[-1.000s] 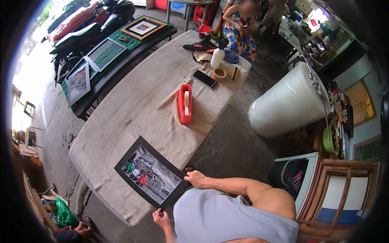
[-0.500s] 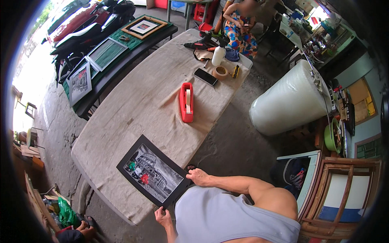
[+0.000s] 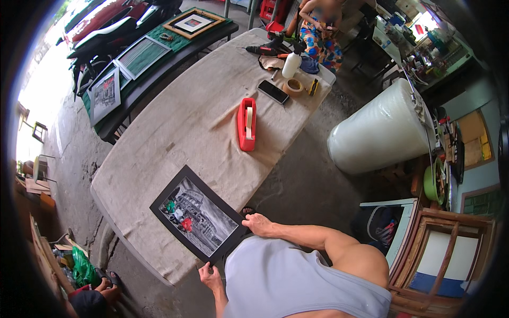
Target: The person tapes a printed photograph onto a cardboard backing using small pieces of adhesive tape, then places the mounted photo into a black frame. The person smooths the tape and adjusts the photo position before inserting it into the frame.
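At lower centre, the left hand (image 3: 211,275) and right hand (image 3: 258,224) each pinch an edge of a black-matted photo print (image 3: 197,214) lying on the cloth-covered table (image 3: 175,122), apparently positioning it; squaring needs steady hands.

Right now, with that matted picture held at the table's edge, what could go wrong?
The matted print sits at the near edge of the cloth-covered table, its corner past the rim, so it might slip off. The left hand and right hand grip only its near corners, which could crease the black mat. Bare fingers could also smudge it.
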{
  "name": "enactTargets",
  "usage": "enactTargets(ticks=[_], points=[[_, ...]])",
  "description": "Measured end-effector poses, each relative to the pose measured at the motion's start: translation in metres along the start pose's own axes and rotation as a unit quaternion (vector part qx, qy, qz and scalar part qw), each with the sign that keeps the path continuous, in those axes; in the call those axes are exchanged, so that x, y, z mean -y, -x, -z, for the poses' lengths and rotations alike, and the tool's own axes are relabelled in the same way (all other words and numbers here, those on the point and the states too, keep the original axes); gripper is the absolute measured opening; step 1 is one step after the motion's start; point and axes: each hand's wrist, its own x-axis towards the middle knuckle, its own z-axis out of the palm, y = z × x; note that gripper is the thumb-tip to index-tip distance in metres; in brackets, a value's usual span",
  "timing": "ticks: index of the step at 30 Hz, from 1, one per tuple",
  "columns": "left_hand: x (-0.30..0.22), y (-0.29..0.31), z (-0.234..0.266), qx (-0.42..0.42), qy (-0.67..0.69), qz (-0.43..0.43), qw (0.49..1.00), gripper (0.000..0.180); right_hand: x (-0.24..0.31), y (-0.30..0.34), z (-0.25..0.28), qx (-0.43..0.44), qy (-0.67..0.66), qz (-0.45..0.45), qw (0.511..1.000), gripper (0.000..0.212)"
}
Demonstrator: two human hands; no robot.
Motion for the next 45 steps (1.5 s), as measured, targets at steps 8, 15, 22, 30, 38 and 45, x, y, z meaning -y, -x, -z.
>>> enactTargets(ticks=[8,15,22,30,38,45], points=[[0.006,0.005,-0.006,-0.017,-0.012,-0.025,0.999,0.029,-0.002,-0.001,0.001,0.015,0.0,-0.012,1.0,0.006],[0.007,0.002,-0.005,-0.035,-0.063,-0.042,0.996,0.028,-0.002,-0.009,0.008,-0.006,-0.007,0.001,1.0,0.007],[0.007,0.006,-0.005,-0.036,-0.078,-0.013,0.996,0.027,-0.002,-0.001,0.003,-0.001,-0.047,-0.026,0.999,0.017],[-0.002,0.007,-0.004,-0.021,-0.059,0.001,0.998,0.025,0.002,-0.003,0.018,0.014,-0.139,-0.123,0.983,0.013],[-0.023,-0.006,0.008,-0.018,-0.039,0.023,0.999,0.022,-0.002,-0.014,0.017,-0.051,-0.205,-0.21,0.954,0.018],[-0.031,-0.076,0.007,-0.063,0.058,0.158,0.984,0.026,-0.008,-0.094,0.031,-0.126,-0.193,-0.203,0.952,0.024]])
